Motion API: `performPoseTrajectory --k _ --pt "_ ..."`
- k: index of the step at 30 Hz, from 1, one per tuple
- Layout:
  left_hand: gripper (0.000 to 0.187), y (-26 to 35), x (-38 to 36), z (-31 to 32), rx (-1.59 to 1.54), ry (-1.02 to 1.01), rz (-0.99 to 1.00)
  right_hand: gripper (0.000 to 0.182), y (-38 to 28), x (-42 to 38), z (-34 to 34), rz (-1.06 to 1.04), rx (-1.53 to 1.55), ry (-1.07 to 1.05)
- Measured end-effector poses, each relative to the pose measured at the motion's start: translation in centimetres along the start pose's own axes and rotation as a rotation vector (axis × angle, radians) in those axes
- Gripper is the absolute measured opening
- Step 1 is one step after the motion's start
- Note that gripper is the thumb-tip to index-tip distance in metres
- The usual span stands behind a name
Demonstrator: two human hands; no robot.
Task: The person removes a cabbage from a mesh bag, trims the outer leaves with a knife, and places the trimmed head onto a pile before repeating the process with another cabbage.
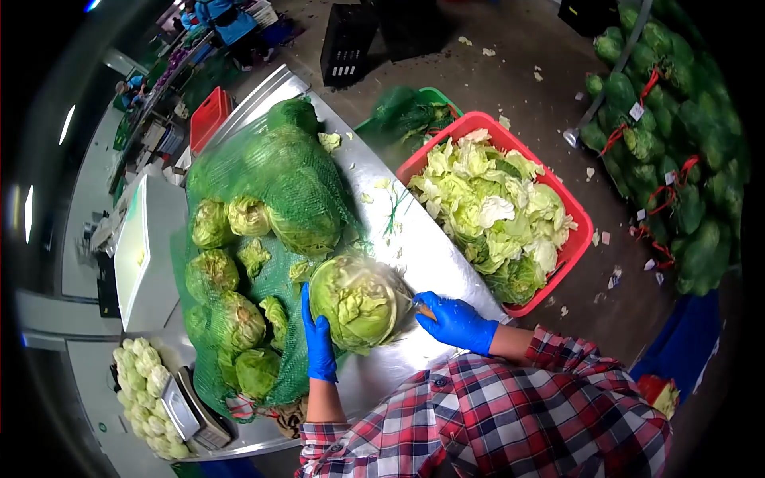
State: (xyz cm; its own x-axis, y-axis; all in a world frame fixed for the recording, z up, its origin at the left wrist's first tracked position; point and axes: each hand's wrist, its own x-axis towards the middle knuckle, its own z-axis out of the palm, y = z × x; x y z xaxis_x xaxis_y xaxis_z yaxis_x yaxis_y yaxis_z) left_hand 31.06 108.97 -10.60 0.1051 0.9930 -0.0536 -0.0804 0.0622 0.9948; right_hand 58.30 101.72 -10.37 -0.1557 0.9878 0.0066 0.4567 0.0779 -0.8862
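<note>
A large cabbage (pixel 358 304) with pale, loose outer leaves rests on the metal table, its cut end toward the right. My left hand (pixel 319 342), in a blue glove, presses against its left side with thumb and fingers apart. My right hand (pixel 456 320), also gloved in blue, is wrapped round a knife (pixel 426 311) by its brown handle. The blade is mostly hidden and points at the cabbage's base. Left of the cabbage, a green mesh sack (pixel 307 187) covers more cabbages (pixel 213 271).
A red crate (pixel 586 231) of leaves stands right of the metal table (pixel 446 267). A scale (pixel 203 422) and trimmed cabbages (pixel 143 382) are at lower left. Netted cabbages (pixel 701 199) are piled at far right. People (pixel 229 24) work at the upper left.
</note>
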Motion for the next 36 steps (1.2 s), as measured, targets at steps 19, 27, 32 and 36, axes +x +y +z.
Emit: performPoseTrajectory --k 19,27,32,36 --pt "0.076 2.3 2.0 2.5 0.032 0.047 -0.054 0.024 3.0 7.4 -1.3 0.003 -0.196 -0.412" --pt "0.059 0.7 6.6 0.2 -0.195 -0.078 -0.215 0.038 0.3 11.0 -3.4 0.259 0.004 -0.402" --pt "0.064 2.7 1.1 3.4 -0.491 -0.038 -0.556 0.026 -5.3 8.1 -8.2 0.38 -0.021 -0.671" --pt "0.06 3.5 -2.1 6.7 0.117 0.091 -0.134 0.023 -0.5 5.3 -5.6 0.115 -0.304 -0.573"
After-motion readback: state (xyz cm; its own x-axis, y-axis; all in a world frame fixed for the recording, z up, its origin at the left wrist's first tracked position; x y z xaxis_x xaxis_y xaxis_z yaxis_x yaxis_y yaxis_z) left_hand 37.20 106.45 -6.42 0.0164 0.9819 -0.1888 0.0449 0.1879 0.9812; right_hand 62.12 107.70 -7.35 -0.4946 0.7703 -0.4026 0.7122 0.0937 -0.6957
